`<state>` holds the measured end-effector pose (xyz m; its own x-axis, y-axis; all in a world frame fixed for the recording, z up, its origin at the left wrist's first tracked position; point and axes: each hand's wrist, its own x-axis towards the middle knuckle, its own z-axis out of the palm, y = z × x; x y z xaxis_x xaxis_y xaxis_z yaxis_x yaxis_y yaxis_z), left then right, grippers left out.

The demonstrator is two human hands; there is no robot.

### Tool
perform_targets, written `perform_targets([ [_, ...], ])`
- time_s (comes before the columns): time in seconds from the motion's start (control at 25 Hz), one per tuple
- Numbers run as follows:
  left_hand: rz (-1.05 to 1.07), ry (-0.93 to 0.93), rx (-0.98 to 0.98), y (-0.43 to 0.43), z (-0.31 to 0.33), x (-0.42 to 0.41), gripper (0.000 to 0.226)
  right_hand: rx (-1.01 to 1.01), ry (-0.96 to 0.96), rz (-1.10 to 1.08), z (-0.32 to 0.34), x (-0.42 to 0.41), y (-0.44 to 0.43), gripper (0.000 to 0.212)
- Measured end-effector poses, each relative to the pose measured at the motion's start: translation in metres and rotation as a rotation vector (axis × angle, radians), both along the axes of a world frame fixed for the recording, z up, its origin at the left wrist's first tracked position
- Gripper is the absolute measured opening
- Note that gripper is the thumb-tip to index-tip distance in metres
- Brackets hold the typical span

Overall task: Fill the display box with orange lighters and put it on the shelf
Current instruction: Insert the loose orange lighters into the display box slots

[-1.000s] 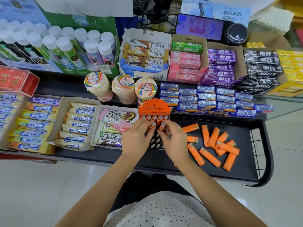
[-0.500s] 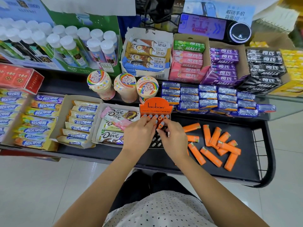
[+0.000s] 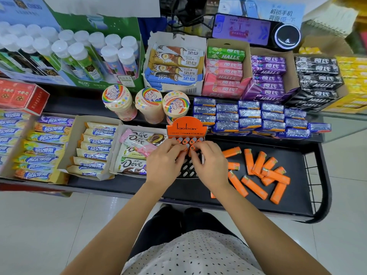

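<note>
An orange display box (image 3: 186,127) with a "laoban" header card stands on the black shelf (image 3: 198,191), its black slotted tray (image 3: 187,170) facing me. Several orange lighters (image 3: 186,141) stand upright in its back rows. My left hand (image 3: 164,161) and my right hand (image 3: 210,162) meet over the tray, each pinching a lighter at the second row. Several loose orange lighters (image 3: 256,171) lie scattered on the shelf to the right of my right hand.
Dove chocolate bars (image 3: 137,149) sit in an open carton touching my left hand. Candy tubs (image 3: 149,105) and blue packs (image 3: 250,118) line up behind the box. Halls boxes (image 3: 266,76) fill the upper tier. A wire rail (image 3: 315,179) closes the shelf's right end.
Both hands stay at the tray; fingers have shifted slightly forward while pressing lighters into the slots. The loose pile has not moved.
</note>
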<state>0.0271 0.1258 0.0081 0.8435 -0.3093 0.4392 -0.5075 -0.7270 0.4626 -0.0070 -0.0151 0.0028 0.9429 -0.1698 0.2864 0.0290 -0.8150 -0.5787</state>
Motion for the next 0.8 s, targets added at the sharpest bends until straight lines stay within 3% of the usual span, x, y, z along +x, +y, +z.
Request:
perform_targets([
  [0.12,-0.053,-0.054,0.051,0.002,-0.005,-0.001,0.014,-0.024,0.042,0.063,-0.001,-0.002,-0.004,0.016],
  [0.24,-0.066,-0.048,0.086,0.005,-0.003,0.000,0.019,0.096,0.071,0.109,0.006,-0.007,-0.008,0.024],
  [0.4,-0.157,0.097,-0.066,-0.012,0.007,-0.019,0.018,0.298,0.110,-0.036,0.013,-0.032,-0.040,0.022],
  [0.52,-0.289,0.353,-0.142,-0.044,0.006,-0.044,0.021,0.316,0.187,-0.185,0.009,-0.064,-0.081,0.016],
  [0.64,-0.328,0.594,-0.060,-0.081,0.000,-0.058,0.026,0.270,0.227,-0.366,0.008,-0.089,-0.116,0.015],
  [0.72,-0.364,0.595,0.023,-0.106,-0.002,-0.057,0.034,0.208,0.256,-0.444,0.008,-0.098,-0.139,0.017],
  [0.8,-0.391,0.469,0.075,-0.126,-0.008,-0.048,0.035,0.121,0.299,-0.446,0.004,-0.101,-0.158,0.022],
])
